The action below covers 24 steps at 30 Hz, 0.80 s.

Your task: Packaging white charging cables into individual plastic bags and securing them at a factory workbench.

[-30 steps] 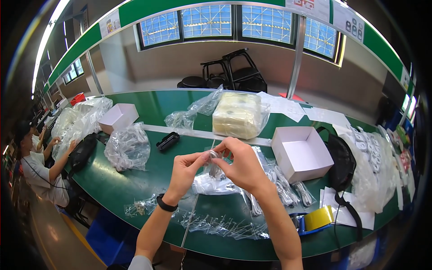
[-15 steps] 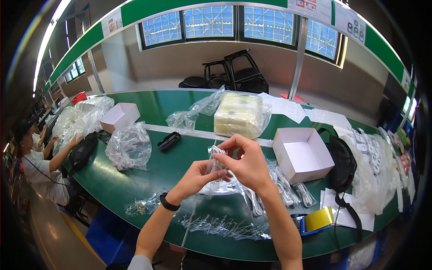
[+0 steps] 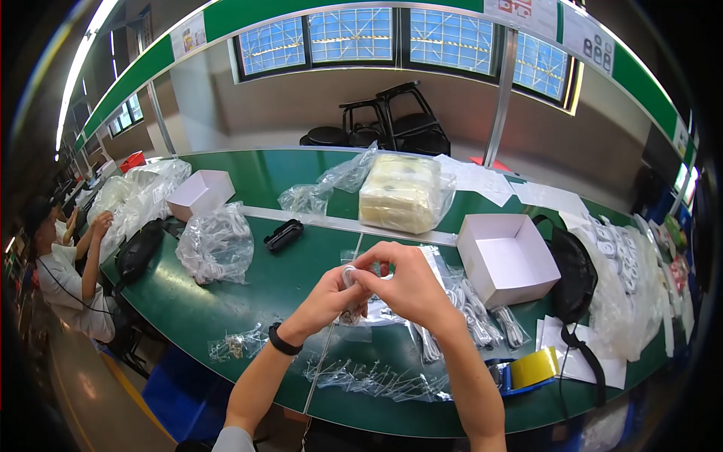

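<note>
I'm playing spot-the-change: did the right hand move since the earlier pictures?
Yes: the right hand now sits lower in view, farther below the wrapped yellow bundle.

1. Along the far side I see a plain grey-beige wall (image 3: 263, 113), with a row of dark-framed windows (image 3: 444, 38) set high in it; their panes show me blue crossed by pale lattice.
2. Farther left I pick out a smaller window (image 3: 124, 117).
3. Black stools (image 3: 414, 128) lean together below the row.
4. The green table (image 3: 267, 275) curves through my fisheye view, a pale metal strip (image 3: 316, 220) running across it.
5. Overhead I have a green beam (image 3: 143, 75), with a metal post (image 3: 501, 105) rising to it.
6. A bright tube light (image 3: 73, 83) streaks my upper left; below lies brownish floor (image 3: 83, 377) with a yellow line (image 3: 143, 399).
</note>
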Tool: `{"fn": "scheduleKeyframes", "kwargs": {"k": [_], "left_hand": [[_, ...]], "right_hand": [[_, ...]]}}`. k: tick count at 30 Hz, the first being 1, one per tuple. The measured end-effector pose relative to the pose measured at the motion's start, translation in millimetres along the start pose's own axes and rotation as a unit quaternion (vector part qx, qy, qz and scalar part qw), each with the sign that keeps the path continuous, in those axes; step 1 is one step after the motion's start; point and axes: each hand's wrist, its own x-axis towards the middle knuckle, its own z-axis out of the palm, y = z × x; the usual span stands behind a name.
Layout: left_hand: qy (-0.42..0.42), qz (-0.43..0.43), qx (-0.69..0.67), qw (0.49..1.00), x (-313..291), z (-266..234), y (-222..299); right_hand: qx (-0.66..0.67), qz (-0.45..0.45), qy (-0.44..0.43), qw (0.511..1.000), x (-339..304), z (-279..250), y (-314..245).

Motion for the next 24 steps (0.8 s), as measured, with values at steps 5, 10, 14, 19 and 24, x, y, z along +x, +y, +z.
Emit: {"fn": "scheduleKeyframes", "kwargs": {"k": [5, 10, 14, 19, 24], "left_hand": [[0.027, -0.012, -0.033, 0.999, 0, 1, 2], [0.036, 0.028, -0.058, 0.997, 1, -5, -2], [0.129, 0.112, 0.079, 0.982, -2, 0, 7], [0.212, 0.222, 0.203, 0.93, 2, 5, 11], [0.154, 0.232, 0.191, 0.941, -2, 6, 14]], "right_hand": [[-0.003, -0.031, 0.034, 0.999, 1, 1, 1], [0.046, 0.008, 0.113, 0.993, 4, 5, 6], [0.058, 0.048, 0.052, 0.996, 7, 2, 16], [0.033, 0.084, -0.013, 0.996, 3, -6, 15], [0.039, -0.021, -0.076, 0.996, 0, 4, 18]]}}
